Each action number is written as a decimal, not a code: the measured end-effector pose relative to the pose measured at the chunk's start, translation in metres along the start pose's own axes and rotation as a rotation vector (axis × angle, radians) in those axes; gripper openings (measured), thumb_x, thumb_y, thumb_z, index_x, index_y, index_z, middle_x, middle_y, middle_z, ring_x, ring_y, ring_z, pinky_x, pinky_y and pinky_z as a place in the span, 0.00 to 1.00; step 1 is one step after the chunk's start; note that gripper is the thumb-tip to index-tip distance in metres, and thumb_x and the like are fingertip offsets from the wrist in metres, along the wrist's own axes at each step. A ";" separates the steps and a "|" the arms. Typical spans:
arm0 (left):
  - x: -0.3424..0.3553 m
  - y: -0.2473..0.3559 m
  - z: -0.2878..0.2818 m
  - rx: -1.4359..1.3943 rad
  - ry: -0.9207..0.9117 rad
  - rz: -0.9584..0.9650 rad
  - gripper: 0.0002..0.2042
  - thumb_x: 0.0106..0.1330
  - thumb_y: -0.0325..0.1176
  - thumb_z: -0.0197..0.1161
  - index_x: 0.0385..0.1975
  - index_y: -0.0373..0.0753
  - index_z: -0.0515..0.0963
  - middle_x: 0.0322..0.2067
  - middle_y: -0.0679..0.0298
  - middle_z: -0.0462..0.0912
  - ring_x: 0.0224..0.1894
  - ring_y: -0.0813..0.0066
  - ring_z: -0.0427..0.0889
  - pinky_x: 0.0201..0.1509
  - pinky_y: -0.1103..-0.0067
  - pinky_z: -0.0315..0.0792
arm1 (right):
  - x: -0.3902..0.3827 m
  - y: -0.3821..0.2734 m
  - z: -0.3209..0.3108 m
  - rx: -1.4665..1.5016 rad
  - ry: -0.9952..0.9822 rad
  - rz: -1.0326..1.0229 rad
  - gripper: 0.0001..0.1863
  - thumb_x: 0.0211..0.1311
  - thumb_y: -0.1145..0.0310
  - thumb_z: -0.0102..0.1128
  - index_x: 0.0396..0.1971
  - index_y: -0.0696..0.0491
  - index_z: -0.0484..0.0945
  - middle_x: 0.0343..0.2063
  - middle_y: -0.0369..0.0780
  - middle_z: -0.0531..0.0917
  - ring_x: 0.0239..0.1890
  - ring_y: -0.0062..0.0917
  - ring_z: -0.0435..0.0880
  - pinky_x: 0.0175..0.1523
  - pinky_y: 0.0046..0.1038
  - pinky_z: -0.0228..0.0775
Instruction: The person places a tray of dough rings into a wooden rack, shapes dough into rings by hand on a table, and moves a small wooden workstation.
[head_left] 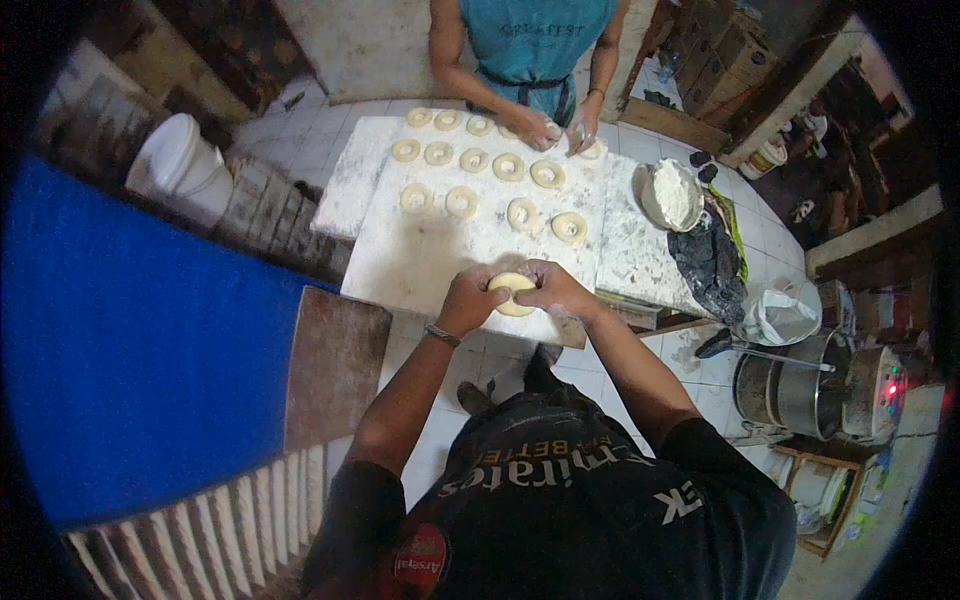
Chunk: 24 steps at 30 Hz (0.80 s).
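Note:
Both my hands grip one round of pale dough (513,283) over the near edge of the floured board (400,275). My left hand (472,298) is closed on its left side, and my right hand (557,290) on its right. Both thumbs press onto the dough's middle, so I cannot tell whether a hole goes right through. Beyond my hands, dough rings (507,167) lie in rows on the board, several of them in the far rows. The nearest is a ring (569,228) to the right of the middle.
Across the board a person in a teal top (540,40) works with both hands by a dough ring (591,150). On the right stand a bowl of white flour (673,196), a dark plastic bag (707,262) and a metal pot (812,385). A white bucket (186,160) stands left.

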<state>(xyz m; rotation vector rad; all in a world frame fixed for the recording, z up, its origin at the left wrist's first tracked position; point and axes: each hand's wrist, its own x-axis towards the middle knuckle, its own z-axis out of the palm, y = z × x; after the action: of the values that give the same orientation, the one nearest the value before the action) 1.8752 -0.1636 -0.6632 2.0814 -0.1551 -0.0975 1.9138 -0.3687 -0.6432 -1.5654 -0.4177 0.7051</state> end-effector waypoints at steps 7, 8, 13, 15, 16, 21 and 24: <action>-0.061 -0.061 0.053 -0.214 0.254 -0.210 0.15 0.65 0.40 0.55 0.40 0.33 0.78 0.36 0.48 0.82 0.39 0.50 0.81 0.44 0.65 0.73 | -0.006 0.014 0.065 -1.218 0.249 -0.024 0.26 0.49 0.53 0.67 0.47 0.51 0.82 0.45 0.44 0.82 0.52 0.37 0.78 0.57 0.46 0.62; -0.061 -0.058 0.044 -0.836 0.112 -0.366 0.18 0.63 0.44 0.54 0.46 0.39 0.78 0.41 0.58 0.83 0.42 0.64 0.80 0.47 0.66 0.69 | -0.014 0.016 0.067 -1.248 0.224 -0.185 0.27 0.48 0.51 0.68 0.46 0.51 0.81 0.47 0.44 0.81 0.54 0.34 0.75 0.57 0.47 0.59; -0.058 -0.043 0.010 -1.143 -0.191 -0.468 0.30 0.65 0.67 0.45 0.52 0.48 0.74 0.48 0.72 0.78 0.50 0.77 0.71 0.53 0.67 0.58 | -0.009 -0.021 0.072 -1.107 0.273 -0.254 0.20 0.46 0.55 0.70 0.35 0.54 0.83 0.38 0.45 0.84 0.46 0.37 0.81 0.55 0.35 0.65; -0.051 -0.052 -0.003 -1.367 -0.271 -0.294 0.31 0.67 0.69 0.41 0.48 0.47 0.76 0.39 0.72 0.81 0.45 0.78 0.75 0.49 0.74 0.62 | -0.015 -0.025 0.071 -0.904 0.121 -0.037 0.18 0.48 0.56 0.69 0.35 0.54 0.83 0.35 0.45 0.84 0.41 0.35 0.83 0.50 0.35 0.69; -0.047 -0.044 -0.013 -1.533 -0.352 -0.232 0.31 0.68 0.68 0.40 0.46 0.47 0.77 0.35 0.72 0.82 0.42 0.79 0.77 0.45 0.77 0.66 | -0.017 -0.026 0.066 -0.795 0.058 0.071 0.17 0.49 0.57 0.69 0.35 0.54 0.83 0.33 0.44 0.84 0.39 0.34 0.84 0.47 0.34 0.71; -0.060 0.045 0.042 -0.945 0.177 -0.396 0.40 0.66 0.71 0.40 0.60 0.41 0.73 0.60 0.61 0.73 0.60 0.72 0.69 0.66 0.71 0.56 | -0.027 -0.035 0.041 0.482 0.189 0.125 0.19 0.68 0.54 0.57 0.34 0.59 0.79 0.27 0.38 0.82 0.29 0.25 0.81 0.36 0.28 0.76; -0.052 0.076 0.068 -0.978 0.155 -0.393 0.39 0.68 0.70 0.39 0.61 0.40 0.72 0.58 0.61 0.74 0.60 0.73 0.70 0.65 0.71 0.59 | -0.055 -0.036 0.019 0.645 0.051 0.198 0.31 0.70 0.40 0.46 0.30 0.56 0.79 0.23 0.37 0.79 0.26 0.22 0.79 0.35 0.26 0.74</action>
<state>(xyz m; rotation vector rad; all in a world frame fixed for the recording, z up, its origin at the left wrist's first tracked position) 1.8091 -0.2509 -0.6304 1.1094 0.3439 -0.2018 1.8654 -0.3853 -0.5972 -1.0129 0.0165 0.8467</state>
